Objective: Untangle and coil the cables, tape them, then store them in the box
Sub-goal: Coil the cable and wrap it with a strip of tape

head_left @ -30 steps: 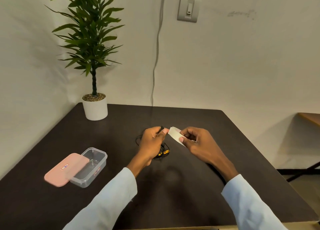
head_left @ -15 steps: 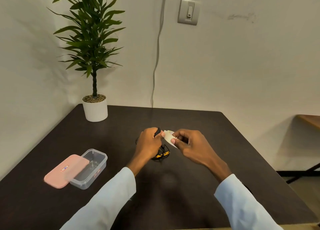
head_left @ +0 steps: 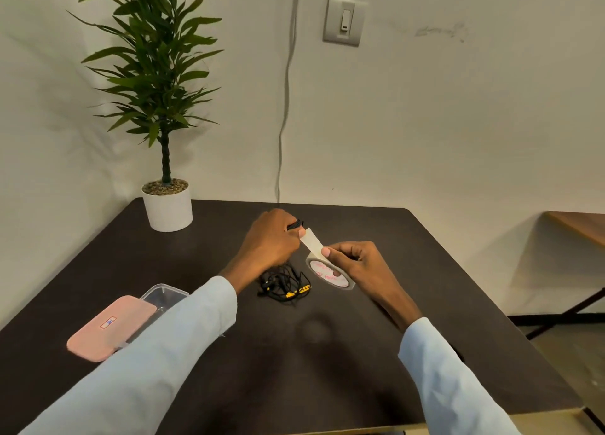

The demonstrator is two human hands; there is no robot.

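My left hand [head_left: 270, 241] grips a black coiled cable [head_left: 295, 224] above the middle of the dark table [head_left: 327, 352]. A strip of pale tape runs from that cable down to the tape roll [head_left: 329, 274], which my right hand [head_left: 352, 257] holds with thumb and fingers. A second tangle of black cable with yellow marks [head_left: 284, 287] lies on the table below my hands. The clear plastic box [head_left: 163, 298] sits at the left, its pink lid [head_left: 111, 326] lying askew over it, partly hidden by my left sleeve.
A potted plant in a white pot [head_left: 167, 207] stands at the table's back left corner. A grey wire [head_left: 284, 107] hangs down the wall behind the table. Another wooden table [head_left: 582, 228] shows at the right edge.
My right hand has pulled the tape roll down and to the right, drawing out a strip from the cable in my left hand. My view has tilted and moved closer.
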